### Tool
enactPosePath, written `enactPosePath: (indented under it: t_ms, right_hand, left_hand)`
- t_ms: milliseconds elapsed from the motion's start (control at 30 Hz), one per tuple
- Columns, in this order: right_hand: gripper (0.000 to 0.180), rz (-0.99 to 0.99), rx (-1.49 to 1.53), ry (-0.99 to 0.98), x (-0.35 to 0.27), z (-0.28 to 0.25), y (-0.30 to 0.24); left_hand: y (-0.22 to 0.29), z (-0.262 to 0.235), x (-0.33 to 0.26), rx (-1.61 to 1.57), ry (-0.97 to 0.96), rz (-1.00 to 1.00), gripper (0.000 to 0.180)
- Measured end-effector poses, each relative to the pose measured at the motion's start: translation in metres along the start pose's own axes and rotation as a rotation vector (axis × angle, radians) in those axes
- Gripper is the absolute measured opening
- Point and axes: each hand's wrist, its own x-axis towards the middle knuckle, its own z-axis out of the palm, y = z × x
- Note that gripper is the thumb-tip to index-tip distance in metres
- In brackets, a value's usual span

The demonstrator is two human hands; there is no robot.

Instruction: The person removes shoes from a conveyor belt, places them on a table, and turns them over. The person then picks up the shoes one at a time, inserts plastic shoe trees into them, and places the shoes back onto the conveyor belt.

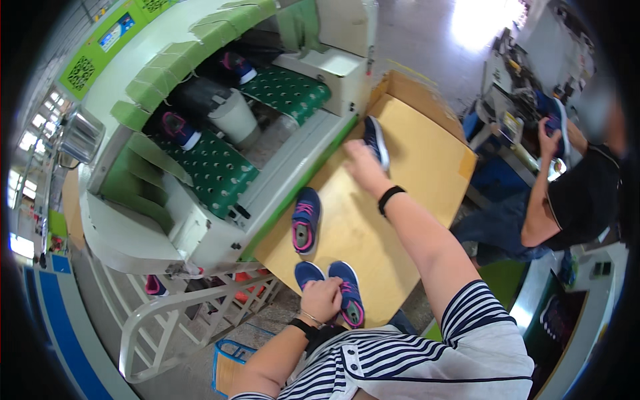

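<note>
My left hand (321, 299) is closed over a navy sneaker (308, 272) at the near edge of a pale wooden board (400, 233). A matching sneaker (347, 293) with a pink-lined opening stands close beside it. My right hand (365, 168) is stretched across the board, next to another navy sneaker (378, 141) with a white sole. Motion smears its fingers, and whether they touch that shoe is unclear. Between my hands, nearer the machine, stands a single navy sneaker (305, 220) with pink laces.
Along the board's left runs a white and green machine (293, 177) with green dotted belts (207, 170) carrying sneakers. A cardboard edge (427, 100) rises at the far side. To the right, a person (573, 193) holds a blue shoe. A white metal rack (167, 320) stands lower left.
</note>
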Motion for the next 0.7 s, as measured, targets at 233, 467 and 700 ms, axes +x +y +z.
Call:
enactPosePath:
  t_ms: [233, 467, 700]
  right_hand:
    - [0.080, 0.680, 0.221, 0.302, -0.032, -0.042, 0.151]
    - [0.074, 0.704, 0.396, 0.210, -0.109, -0.028, 0.068]
    - [0.072, 0.772, 0.490, 0.038, -0.246, -0.027, -0.041]
  left_hand:
    - [0.003, 0.004, 0.009, -0.038, -0.002, 0.036, 0.024]
    - [-0.003, -0.005, 0.001, -0.003, 0.064, 0.007, 0.020]
    - [0.002, 0.002, -0.005, -0.017, 0.041, 0.027, 0.016]
